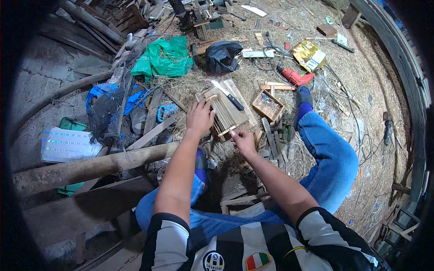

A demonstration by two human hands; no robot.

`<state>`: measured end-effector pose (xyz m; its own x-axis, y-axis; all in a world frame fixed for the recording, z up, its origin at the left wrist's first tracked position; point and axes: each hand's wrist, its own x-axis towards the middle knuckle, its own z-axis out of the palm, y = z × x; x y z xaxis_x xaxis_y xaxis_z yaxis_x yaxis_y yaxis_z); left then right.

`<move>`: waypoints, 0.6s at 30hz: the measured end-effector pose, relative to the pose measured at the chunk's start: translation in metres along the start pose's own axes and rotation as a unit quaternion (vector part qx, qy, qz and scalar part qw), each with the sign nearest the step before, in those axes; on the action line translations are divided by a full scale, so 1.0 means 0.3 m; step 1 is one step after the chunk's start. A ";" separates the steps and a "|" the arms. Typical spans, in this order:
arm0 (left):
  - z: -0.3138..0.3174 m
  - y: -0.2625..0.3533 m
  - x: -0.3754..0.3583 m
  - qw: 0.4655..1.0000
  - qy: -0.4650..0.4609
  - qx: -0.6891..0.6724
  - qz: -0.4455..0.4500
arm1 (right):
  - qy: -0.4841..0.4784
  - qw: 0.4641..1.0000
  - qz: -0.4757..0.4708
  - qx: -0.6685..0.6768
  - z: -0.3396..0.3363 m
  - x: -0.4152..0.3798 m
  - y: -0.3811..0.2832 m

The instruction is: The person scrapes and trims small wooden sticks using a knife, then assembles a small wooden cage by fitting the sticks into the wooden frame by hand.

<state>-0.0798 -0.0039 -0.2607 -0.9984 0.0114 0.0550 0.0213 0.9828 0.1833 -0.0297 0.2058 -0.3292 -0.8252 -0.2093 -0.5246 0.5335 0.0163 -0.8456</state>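
Observation:
A small slatted frame of thin wooden sticks [222,118] lies between my hands over a wooden board [244,105]. My left hand [200,118] is closed around the frame's left side, fingertips near its upper crossbar. At the lower crossbar's right end, my right hand [244,142] pinches with thumb and fingers; any smaller piece in that pinch is hidden. A knife with a black handle [235,102] rests on the board just beyond the frame, blade toward the upper left.
Right of the board sits a wooden box of small bits [268,105]. Farther off lie a red power drill [296,77], a yellow packet [309,56], a black bag [223,56] and green plastic [163,58]. A thick pole [97,166] crosses at left, near blue-handled scissors [166,112].

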 end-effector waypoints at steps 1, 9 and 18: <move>0.001 0.000 0.000 1.000 0.001 0.000 0.000 | 0.000 1.000 0.000 0.000 -0.001 0.001 0.000; -0.018 0.017 0.005 1.000 -0.008 0.010 -0.010 | 0.009 0.999 -0.030 -0.029 -0.002 0.003 0.006; 0.015 0.004 0.013 0.999 -0.019 0.018 -0.026 | -0.017 0.999 -0.016 0.043 -0.006 0.019 0.033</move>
<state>-0.0840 -0.0017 -0.2646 -0.9994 -0.0341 0.0093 -0.0323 0.9881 0.1503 -0.0295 0.2065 -0.3407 -0.8360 -0.2406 -0.4931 0.5224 -0.0741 -0.8495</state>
